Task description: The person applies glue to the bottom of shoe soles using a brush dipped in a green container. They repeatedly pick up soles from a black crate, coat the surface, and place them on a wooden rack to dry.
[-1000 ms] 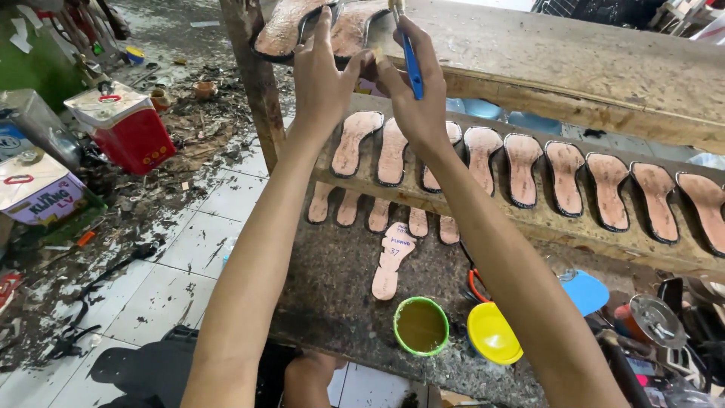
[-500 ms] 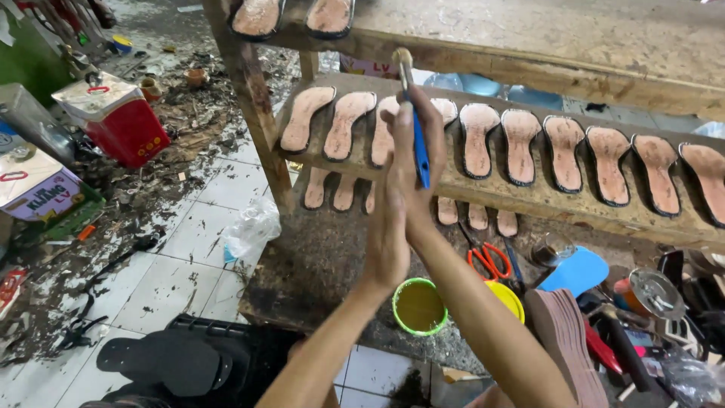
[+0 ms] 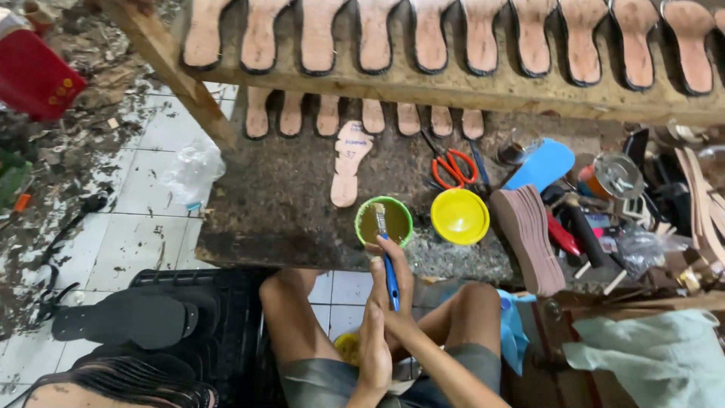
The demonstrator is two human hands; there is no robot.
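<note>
My right hand (image 3: 394,291) grips a blue-handled brush (image 3: 390,272) upright, and its bristles rest at the near rim of a green bowl (image 3: 363,224) of brown glue on the dark worktable (image 3: 279,204). My left hand (image 3: 374,355) lies flat and edge-on just below the right wrist, over my lap, with its fingers straight. Something small and yellow (image 3: 347,348) shows beneath it. A single tan insole (image 3: 347,162) lies on the table beyond the bowl. Rows of tan insoles (image 3: 377,38) sit on the wooden rack above.
A yellow bowl (image 3: 459,216) sits right of the green one, then a stack of soles (image 3: 529,234), red scissors (image 3: 453,168), a blue sole piece (image 3: 540,165) and cluttered tools. Black soles (image 3: 128,321) fill a crate at my left knee. A red tin (image 3: 30,75) stands on the littered floor.
Both hands have come down from the upper shelf and rack to my lap. The brush now points at the green bowl. The view has tilted down.
</note>
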